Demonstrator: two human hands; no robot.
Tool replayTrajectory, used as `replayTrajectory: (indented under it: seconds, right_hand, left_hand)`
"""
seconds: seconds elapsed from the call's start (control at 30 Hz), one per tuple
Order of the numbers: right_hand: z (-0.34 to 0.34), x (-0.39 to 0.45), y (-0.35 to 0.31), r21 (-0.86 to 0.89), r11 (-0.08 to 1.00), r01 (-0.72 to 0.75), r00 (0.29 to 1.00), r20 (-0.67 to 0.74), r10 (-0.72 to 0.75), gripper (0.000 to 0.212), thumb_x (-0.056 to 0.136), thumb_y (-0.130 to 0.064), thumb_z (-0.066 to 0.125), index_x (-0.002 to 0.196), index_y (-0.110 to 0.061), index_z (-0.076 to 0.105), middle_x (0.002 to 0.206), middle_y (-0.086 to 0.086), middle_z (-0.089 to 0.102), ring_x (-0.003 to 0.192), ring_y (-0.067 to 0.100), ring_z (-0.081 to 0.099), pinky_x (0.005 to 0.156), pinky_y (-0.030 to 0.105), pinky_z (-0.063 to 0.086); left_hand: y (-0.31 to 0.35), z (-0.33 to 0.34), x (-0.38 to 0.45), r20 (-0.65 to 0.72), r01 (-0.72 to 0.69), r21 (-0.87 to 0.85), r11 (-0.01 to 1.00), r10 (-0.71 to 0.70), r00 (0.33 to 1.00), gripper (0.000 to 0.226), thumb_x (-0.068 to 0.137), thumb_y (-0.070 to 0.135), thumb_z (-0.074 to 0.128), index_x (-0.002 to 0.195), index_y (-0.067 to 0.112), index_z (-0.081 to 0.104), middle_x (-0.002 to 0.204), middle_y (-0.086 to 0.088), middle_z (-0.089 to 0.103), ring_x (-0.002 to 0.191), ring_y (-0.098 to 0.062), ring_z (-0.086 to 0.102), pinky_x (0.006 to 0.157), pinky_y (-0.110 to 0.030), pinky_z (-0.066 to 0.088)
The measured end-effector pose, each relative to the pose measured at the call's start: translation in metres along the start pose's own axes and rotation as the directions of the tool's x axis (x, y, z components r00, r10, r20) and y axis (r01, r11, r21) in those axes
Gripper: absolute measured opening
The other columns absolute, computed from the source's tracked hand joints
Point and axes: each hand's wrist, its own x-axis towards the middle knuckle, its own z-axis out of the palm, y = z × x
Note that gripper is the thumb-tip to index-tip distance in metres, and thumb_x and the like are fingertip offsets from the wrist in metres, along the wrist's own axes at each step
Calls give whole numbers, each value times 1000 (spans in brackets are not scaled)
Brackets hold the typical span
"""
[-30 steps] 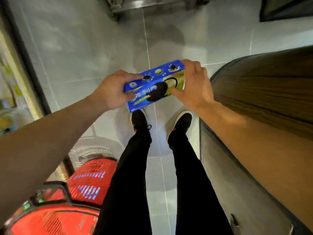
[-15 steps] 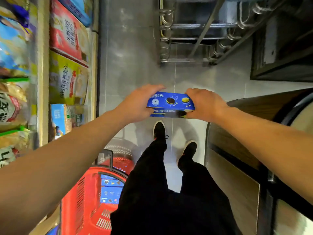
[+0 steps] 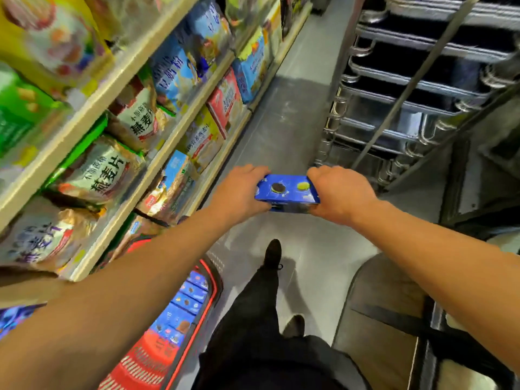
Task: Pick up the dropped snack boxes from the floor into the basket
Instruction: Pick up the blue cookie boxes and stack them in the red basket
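Left hand (image 3: 239, 192) and right hand (image 3: 339, 192) clasp a blue snack box (image 3: 287, 192) over grey aisle floor (image 3: 281, 122) (shelves (image 3: 157, 153) alongside).

I hold a blue snack box (image 3: 286, 190) flat out in front of me, well above the floor, its top face printed with a dark sandwich cookie and a yellow-green one. The red basket (image 3: 157, 358) sits low at my left side, its wall slotted, with more blue snack boxes (image 3: 184, 308) stacked inside it.
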Motion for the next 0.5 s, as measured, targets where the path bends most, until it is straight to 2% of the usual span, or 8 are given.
replayTrajectory:
  seconds: [0.1,0.2,0.27,0.33,0.43,0.5]
  right_hand:
    - [-19,-22,-39,-38,996,79,997,-17,-80,45,78,-44,66,111,-21,48,108,3,60,96,28,59,66,32,36]
    - [-34,-40,-92,-38,981,188,982,-8,-188,50,77,-55,65,110,-21,48,108,3,60,96,28,59,66,32,36]
    - [-39,-48,-126,-57,965,255,967,13,-255,52,78,-58,63,112,-22,47,110,3,59,98,28,58,68,34,37]
    - [-40,-55,-172,-94,935,343,939,33,-341,52,80,-58,62,113,-22,46,113,3,58,101,28,58,69,34,37]
    - [-36,-62,-223,-106,905,412,911,14,-413,50,78,-59,62,107,-22,46,111,3,60,100,28,59,70,35,43]
    - [-28,-75,-273,-94,872,481,876,24,-481,52,76,-65,62,100,-23,42,108,4,60,98,29,60,70,36,46]
  left_hand:
    - [1,-20,-60,-52,68,-4,998,-69,996,64,66,46,77,123,26,55,108,0,59,103,-21,53,86,-38,47]
    - [-6,-41,-132,-113,134,-36,990,-138,984,58,66,46,78,117,25,58,102,-2,59,97,-22,55,80,-35,46]
    - [-11,-51,-176,-169,169,-55,984,-176,970,55,67,45,79,114,23,61,98,-2,60,93,-22,55,72,-28,37]
    - [-25,-57,-230,-212,236,-59,970,-243,946,57,68,45,79,116,20,61,101,-3,62,96,-22,56,70,-26,32]
    - [-50,-52,-288,-218,339,-67,938,-345,913,61,67,55,73,117,24,58,104,-3,62,98,-25,58,79,-29,43]
    - [-75,-46,-341,-237,411,-85,908,-419,876,60,65,61,68,117,32,56,104,3,61,98,-20,57,82,-35,49]
